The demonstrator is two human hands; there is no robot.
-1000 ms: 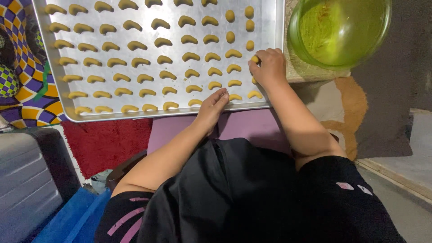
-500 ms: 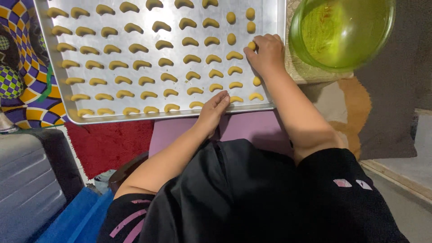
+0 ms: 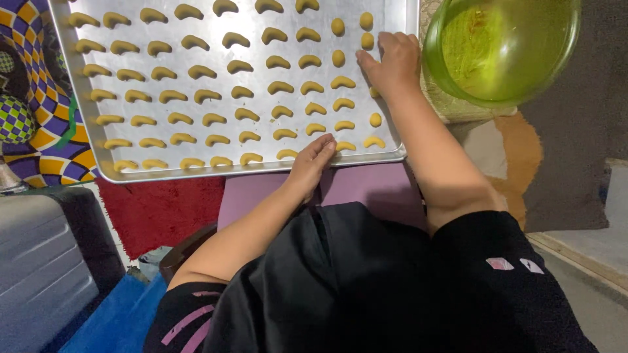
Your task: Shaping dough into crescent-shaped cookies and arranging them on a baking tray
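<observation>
Aluminium fills the upper part of the view: a wide baking tray (image 3: 399,78) lies flat, covered in rows of small yellow crescent-shaped dough pieces (image 3: 209,97), with a few rounder dough balls (image 3: 337,26) in the columns near its right edge. Just beside that right edge stands a translucent green bowl (image 3: 500,49), smeared inside with yellow residue, resting on a tan mat (image 3: 458,111). To the left of the tray lies a cloth with a bold purple, yellow and white checker pattern (image 3: 33,85); below the tray are a red rug (image 3: 157,202) and a pale purple surface (image 3: 379,186), and a grey ribbed case (image 3: 39,274) sits at the lower left beside something blue (image 3: 111,320). The person's black clothing fills the foreground and hides whatever lies beneath the arms. The right hand (image 3: 391,62) rests on the tray near its right rim, fingers curled downward over the metal just right of a dough ball (image 3: 367,40); whether it pinches a piece underneath cannot be told, since the hand covers the spot. The left hand (image 3: 313,160) lies at the tray's near rim, fingers together and relaxed, tips touching the lip beside a crescent (image 3: 345,146) in the bottom row, grasping nothing visible.
</observation>
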